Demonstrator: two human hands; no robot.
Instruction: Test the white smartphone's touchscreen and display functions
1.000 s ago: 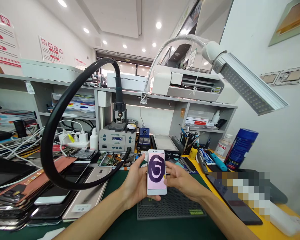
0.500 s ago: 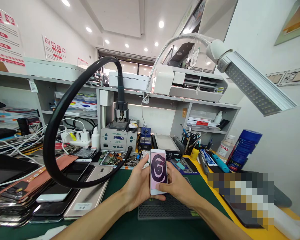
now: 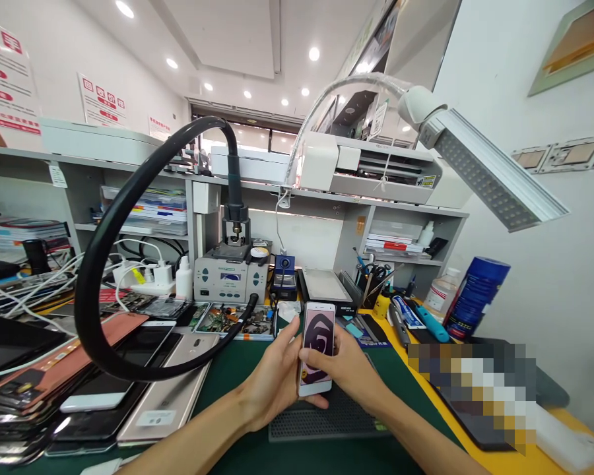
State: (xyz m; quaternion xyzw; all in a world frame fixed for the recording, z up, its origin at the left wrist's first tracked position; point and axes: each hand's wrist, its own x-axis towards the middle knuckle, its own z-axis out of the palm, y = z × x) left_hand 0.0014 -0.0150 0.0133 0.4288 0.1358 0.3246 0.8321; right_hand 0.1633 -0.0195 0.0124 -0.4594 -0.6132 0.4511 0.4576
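Observation:
A white smartphone (image 3: 319, 330) is held upright over the work mat, its lit screen showing a dark swirl on pink. My left hand (image 3: 272, 379) supports it from the left, with fingers passing behind and fingertips showing below its lower edge. From the other side, my right hand (image 3: 354, 369) grips the right edge, its thumb lying across the lower half of the screen. The fingers behind the phone are partly hidden. Beneath both hands lies a dark perforated pad (image 3: 297, 422) on the green mat (image 3: 228, 455).
Several phones (image 3: 173, 396) and parts are piled at left. A black hose (image 3: 86, 290) loops from the grey rework station (image 3: 230, 280) close to my left forearm. Tools, a blue can (image 3: 478, 297) and a blurred patch stand at right. An LED lamp (image 3: 499, 171) hangs above.
My right thumb has slid up and left across the screen. The swirl looks altered, and a small yellow spot now shows near the screen's bottom. The view has shifted slightly.

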